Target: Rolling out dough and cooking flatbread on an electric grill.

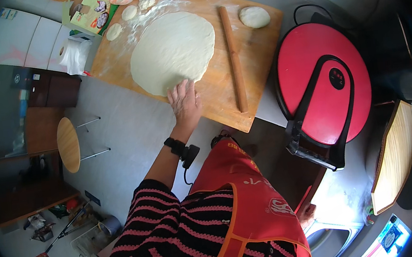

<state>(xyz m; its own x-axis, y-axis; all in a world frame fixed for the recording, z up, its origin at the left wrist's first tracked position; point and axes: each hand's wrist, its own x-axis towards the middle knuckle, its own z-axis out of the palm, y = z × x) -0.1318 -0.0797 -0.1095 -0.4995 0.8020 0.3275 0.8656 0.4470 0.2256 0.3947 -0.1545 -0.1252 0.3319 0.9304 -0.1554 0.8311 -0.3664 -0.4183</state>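
Note:
A large, thin round sheet of dough (174, 48) lies on a floured wooden board (213, 102). My left hand (185, 100) rests on the dough's near edge, its fingers stretched out and holding nothing. To the right of the sheet lies a wooden rolling pin (233, 59), touched by neither hand. Beyond the pin sits a smaller flattened dough round (255, 17). Low on the right, my right hand (306, 214) is partly hidden by the apron, its fingers curled at the counter's edge beside a narrow red strip. What it grips there is hidden.
A red electric griddle (322, 79) with a black handle stands right of the board. Small dough pieces (129, 12) and a printed carton (93, 12) are at the far left. A round stool (68, 145) stands on the floor at left, and a wooden board (394, 158) leans at right.

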